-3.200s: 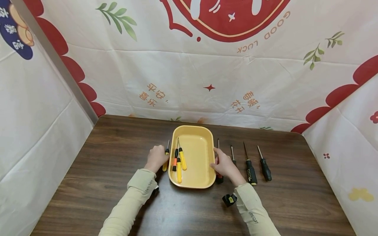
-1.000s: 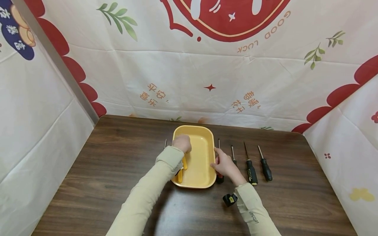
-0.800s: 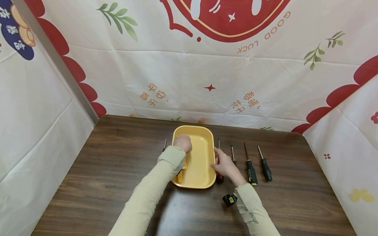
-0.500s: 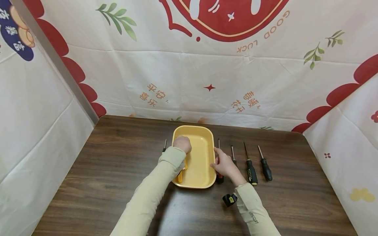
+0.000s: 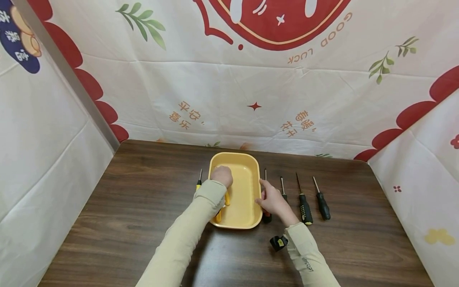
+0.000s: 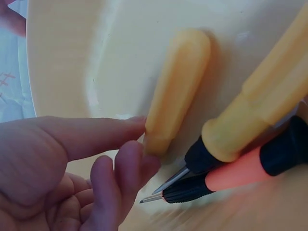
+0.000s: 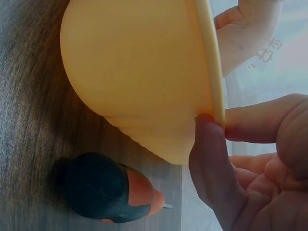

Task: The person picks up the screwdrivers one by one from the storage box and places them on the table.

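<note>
Inside the yellow tray [image 5: 245,195], my left hand [image 5: 221,176] pinches a yellow-handled screwdriver [image 6: 178,82] between thumb and fingertips, near the handle's lower end; its shaft is hidden behind the fingers. Beside it in the tray lie a second yellow-handled screwdriver [image 6: 264,86] with a black collar and an orange-and-black screwdriver [image 6: 236,172]. My right hand [image 5: 274,199] grips the tray's right rim, thumb and finger on either side of the wall, as the right wrist view shows. Below that hand, a black-and-red screwdriver [image 7: 108,187] rests on the table outside the tray.
Left of the tray lies another yellow-and-black screwdriver [image 5: 199,183], partly covered by the left sleeve. To the right are a partly hidden screwdriver [image 5: 283,187] and two dark-handled ones [image 5: 305,209] [image 5: 323,206]. A printed cloth [image 5: 229,99] hangs behind the table [image 5: 118,223].
Over about three seconds my left hand has moved from the screwdriver left of the tray into the tray. Lately the pinched screwdriver's handle shifted slightly right. The right hand stays on the rim.
</note>
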### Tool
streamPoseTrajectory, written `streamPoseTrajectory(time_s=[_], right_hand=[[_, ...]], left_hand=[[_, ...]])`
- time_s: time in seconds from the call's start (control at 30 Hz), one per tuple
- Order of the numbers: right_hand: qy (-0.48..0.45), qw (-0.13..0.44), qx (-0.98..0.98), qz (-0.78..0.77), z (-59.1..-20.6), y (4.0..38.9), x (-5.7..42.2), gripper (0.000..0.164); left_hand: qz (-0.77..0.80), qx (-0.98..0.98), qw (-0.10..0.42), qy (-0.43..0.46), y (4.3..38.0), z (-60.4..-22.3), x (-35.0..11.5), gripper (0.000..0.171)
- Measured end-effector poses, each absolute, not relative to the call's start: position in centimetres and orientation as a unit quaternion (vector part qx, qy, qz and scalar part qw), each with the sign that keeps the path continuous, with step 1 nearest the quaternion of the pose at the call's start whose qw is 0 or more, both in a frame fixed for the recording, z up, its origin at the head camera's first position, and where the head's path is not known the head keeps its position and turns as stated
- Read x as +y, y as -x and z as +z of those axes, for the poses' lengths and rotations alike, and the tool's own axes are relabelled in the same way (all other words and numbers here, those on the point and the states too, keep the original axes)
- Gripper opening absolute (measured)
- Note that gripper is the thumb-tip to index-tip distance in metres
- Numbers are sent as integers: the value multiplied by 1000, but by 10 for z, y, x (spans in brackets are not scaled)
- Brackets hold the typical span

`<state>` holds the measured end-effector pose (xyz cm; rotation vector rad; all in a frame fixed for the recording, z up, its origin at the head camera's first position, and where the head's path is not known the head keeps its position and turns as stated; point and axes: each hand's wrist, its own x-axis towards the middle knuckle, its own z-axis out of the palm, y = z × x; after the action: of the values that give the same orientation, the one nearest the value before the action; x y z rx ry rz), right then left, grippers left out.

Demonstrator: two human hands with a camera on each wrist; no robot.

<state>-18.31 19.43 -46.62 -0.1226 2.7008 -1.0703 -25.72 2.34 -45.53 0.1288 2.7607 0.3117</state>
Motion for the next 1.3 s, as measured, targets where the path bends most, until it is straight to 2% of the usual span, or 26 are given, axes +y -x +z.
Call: streamPoseTrajectory(time_s=[0.4,0.53,0.83,1.1,1.3], right_hand=[[34,124,922,-364,-465,184,194,67],[32,127,922,-366,-465,183,194,67],[29,129,922,-363,-465,184,194,67],[29,127,923,-363,-465,183,194,67],[34,127,923,-363,-465,183,194,66]], left_hand=[[126,972,197,-22,255,-460,22,24],[114,972,204,-39,254,-460,22,21],[108,975,186,-59,252,-462,22,16],[91,979,161,-84,254,-464,25,19],[92,977,173,-88,254,-460,24,16]])
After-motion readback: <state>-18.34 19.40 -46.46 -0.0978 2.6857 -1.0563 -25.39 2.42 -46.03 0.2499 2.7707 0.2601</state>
